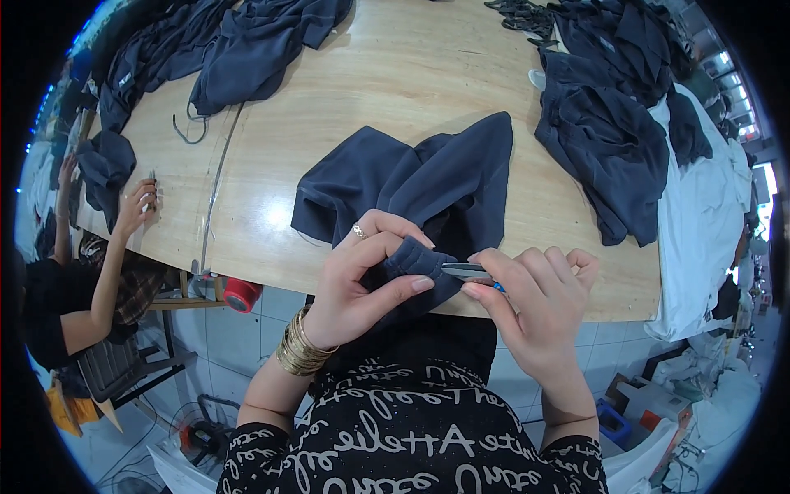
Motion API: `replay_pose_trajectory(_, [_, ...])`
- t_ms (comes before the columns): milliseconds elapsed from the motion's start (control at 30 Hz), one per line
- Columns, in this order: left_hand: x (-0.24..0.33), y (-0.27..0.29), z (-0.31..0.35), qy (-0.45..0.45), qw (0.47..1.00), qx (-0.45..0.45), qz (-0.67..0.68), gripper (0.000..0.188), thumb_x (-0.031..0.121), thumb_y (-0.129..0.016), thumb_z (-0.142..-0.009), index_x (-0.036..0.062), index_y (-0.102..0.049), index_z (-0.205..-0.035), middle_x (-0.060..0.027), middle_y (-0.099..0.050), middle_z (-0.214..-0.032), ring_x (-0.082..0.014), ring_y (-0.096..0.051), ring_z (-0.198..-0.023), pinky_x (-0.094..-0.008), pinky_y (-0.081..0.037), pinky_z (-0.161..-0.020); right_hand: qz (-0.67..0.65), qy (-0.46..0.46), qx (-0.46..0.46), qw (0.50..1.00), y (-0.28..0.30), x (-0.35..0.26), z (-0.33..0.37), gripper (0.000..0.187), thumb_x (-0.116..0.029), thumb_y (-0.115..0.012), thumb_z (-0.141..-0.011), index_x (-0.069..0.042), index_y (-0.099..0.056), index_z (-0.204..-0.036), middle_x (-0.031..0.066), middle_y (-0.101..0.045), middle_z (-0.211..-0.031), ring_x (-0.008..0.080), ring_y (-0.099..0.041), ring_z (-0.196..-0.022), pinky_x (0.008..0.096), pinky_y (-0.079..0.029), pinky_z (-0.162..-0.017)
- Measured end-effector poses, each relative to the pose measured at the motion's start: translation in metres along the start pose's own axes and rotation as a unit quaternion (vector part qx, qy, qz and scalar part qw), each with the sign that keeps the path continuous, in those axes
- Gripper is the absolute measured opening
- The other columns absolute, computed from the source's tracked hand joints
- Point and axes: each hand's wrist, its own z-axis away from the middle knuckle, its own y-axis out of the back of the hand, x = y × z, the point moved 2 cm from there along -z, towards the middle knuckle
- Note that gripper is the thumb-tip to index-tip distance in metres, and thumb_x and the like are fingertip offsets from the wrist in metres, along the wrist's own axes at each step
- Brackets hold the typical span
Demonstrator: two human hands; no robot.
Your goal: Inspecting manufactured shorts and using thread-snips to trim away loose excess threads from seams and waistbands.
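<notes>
A dark navy garment [448,177] lies bunched on the wooden table in front of me, with one gathered edge lifted over the table's near side. My left hand [362,267] pinches that stitched edge between thumb and fingers. In my right hand [531,296] is a pair of small metal thread snips [466,270], their blades pointing left. The snips' tips touch or nearly touch the held edge. A bit of blue shows by the snips, mostly covered by my fingers.
Dark garments lie heaped at the table's far left [247,62] and right [605,140]. White cloth [699,222] hangs over the right end. On the left, a co-worker's hand [136,206] holds a small tool beside dark cloth. A red container [241,294] sits below the table's edge.
</notes>
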Motion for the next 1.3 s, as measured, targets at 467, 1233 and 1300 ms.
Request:
replay_pose_trajectory(467, [0.004,0.003,-0.007,0.014,0.996,-0.093,-0.005,0.015,0.007,-0.068,-0.079,0.0007,-0.063,-0.092,-0.0075,-0.057,-0.102,-0.0161,-0.053,-0.094,-0.0275,-0.043,-0.081,0.068,0.100,-0.022,0.992,0.014,0.009,-0.009,0.022,-0.032,-0.070,-0.074,-0.022,-0.063,-0.092,-0.0055,-0.040,-0.071,0.0116,-0.040,-0.065,0.0338,-0.024,-0.067])
replay_pose_trajectory(1233, [-0.001,0.006,-0.009,0.034,0.992,-0.113,0.038,0.018,0.010,-0.067,-0.081,0.0014,-0.063,-0.096,-0.0061,-0.057,-0.103,-0.0154,-0.052,-0.094,-0.0279,-0.042,-0.084,-0.444,-0.113,-0.089,0.885,-0.010,0.024,-0.008,0.018,-0.029,-0.071,-0.076,-0.016,-0.066,-0.086,-0.0046,-0.049,-0.062,0.0118,-0.044,-0.059,0.0319,-0.025,-0.066])
replay_pose_trajectory(1300, [-0.002,0.007,-0.008,0.037,0.992,-0.115,0.044,0.018,0.010,-0.067,-0.081,0.0015,-0.063,-0.096,-0.0060,-0.057,-0.103,-0.0152,-0.052,-0.094,-0.0280,-0.042,-0.084,-0.342,-0.075,-0.096,0.932,-0.006,0.023,-0.011,0.018,-0.029,-0.071,-0.076,-0.015,-0.066,-0.086,-0.0045,-0.050,-0.062,0.0119,-0.044,-0.058,0.0317,-0.025,-0.066])
